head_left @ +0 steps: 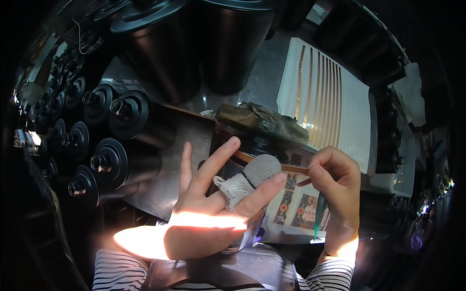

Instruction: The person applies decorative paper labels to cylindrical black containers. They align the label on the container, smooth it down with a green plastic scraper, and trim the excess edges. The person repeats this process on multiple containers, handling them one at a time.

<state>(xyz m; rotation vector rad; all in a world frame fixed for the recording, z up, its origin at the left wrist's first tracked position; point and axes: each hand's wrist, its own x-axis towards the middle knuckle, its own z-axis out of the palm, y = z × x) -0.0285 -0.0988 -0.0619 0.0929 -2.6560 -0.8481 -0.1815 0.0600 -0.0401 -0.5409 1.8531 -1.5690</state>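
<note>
My left hand (208,196) has its fingers spread, and a grey knitted cover (245,182) sits on one of them. That covered fingertip lies at a thin copper-coloured strip (297,169), over a dark object mostly hidden behind the hand. The strip's other end is at my right hand (337,186), where thumb and forefinger pinch it. A slim green pointed tool (319,218) hangs down beside the right palm, its upper part hidden by the hand. Beyond both hands lies a worn block wrapped in dark tape (262,121).
A white backing sheet (357,114) with several gold strips leans at the far right. Printed label sheets (306,211) lie below the right hand. Many black containers with threaded necks (111,157) crowd the left. Large dark cylinders (233,48) stand at the back.
</note>
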